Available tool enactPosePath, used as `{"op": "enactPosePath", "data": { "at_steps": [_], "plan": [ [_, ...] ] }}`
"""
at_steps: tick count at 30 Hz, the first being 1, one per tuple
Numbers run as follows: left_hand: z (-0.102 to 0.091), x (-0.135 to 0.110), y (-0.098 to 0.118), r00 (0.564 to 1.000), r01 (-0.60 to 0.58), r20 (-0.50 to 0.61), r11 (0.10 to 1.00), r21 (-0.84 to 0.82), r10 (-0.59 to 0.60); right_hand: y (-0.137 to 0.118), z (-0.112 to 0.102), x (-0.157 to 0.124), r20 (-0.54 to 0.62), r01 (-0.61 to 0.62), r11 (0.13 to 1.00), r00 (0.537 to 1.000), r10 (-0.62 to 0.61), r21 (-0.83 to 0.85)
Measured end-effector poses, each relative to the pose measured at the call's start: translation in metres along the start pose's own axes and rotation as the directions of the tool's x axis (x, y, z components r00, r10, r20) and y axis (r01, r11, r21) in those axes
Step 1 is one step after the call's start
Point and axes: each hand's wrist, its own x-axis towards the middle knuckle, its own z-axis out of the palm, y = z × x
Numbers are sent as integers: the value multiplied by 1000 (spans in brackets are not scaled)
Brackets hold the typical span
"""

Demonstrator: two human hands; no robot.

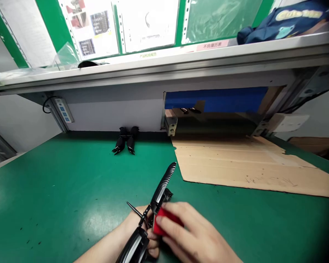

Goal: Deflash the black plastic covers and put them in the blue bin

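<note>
A glossy black plastic part with long blade-like ends (pixel 162 184) is raised above the green bench at the lower middle. My left hand (pixel 150 237) is closed around its middle from underneath, its fingers partly hidden by the part. Between the thumb and fingers of my right hand (pixel 190 232) is a small red block (pixel 167 221), pressed against or very close to the black part's side. Whether the two touch cannot be made out. A thin black rod (pixel 133 209) sticks out to the left above my left wrist.
Black parts (pixel 125 140) of similar look stand at the back of the green bench (pixel 71 182). Flattened cardboard (pixel 252 168) lies at right, below an opening with a blue strip (pixel 216 99). A shelf (pixel 153 69) spans overhead; a power strip (pixel 64 110) hangs at left.
</note>
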Motion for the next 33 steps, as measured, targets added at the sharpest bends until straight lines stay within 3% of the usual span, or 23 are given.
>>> {"op": "enactPosePath", "data": {
  "at_steps": [3, 6, 7, 9, 11, 13, 15, 18, 20, 23, 26, 29, 33],
  "plan": [
    [-2, 1, -2, 1000, -5, 0, 1000, -7, 5, -3, 1, 4, -46, -38, 999, 998, 38, -4],
    [-3, 0, -2, 1000, -2, 10, 1000, 1, 2, 3, -1, 2, 26, 3, 1000, 1000, -3, 10],
    [-3, -1, -2, 1000, -18, 14, 1000, 2, 18, 8, -2, 0, 32, -38, 999, 999, 38, 4],
    [-3, -4, 1, 998, -63, 30, 998, 7, 62, 17, -5, -5, -24, -227, 974, 973, 228, 12],
    [-3, -5, 3, 994, -101, 43, 995, 18, 101, 20, -6, -10, -80, -435, 893, 892, 445, 116],
    [-2, -5, 5, 993, -109, 40, 993, 31, 108, 15, -5, -10, -69, -512, 811, 833, 549, 282],
    [-2, -2, 3, 995, -102, 15, 994, 41, 101, 3, -1, -7, -25, -447, 799, 867, 498, 401],
    [1, 1, -2, 994, -101, -28, 993, 64, 103, -8, 7, 0, 36, -349, 824, 927, 373, 447],
    [5, 0, -4, 992, -120, -40, 990, 80, 123, -3, 7, 2, 49, -414, 806, 899, 436, 423],
    [10, -6, -1, 992, -123, -10, 986, 109, 125, 13, 1, -1, -50, -505, 785, 830, 556, 358],
    [14, -12, 2, 990, -138, 34, 982, 125, 135, 21, -3, -4, -110, -432, 840, 866, 488, 329],
    [15, -12, -1, 989, -146, 15, 984, 102, 145, 16, 1, -5, -52, -336, 876, 925, 375, 345],
    [13, -6, -5, 991, -122, -38, 991, 63, 124, 5, 3, -3, 13, -359, 833, 921, 390, 421]
  ]
}}
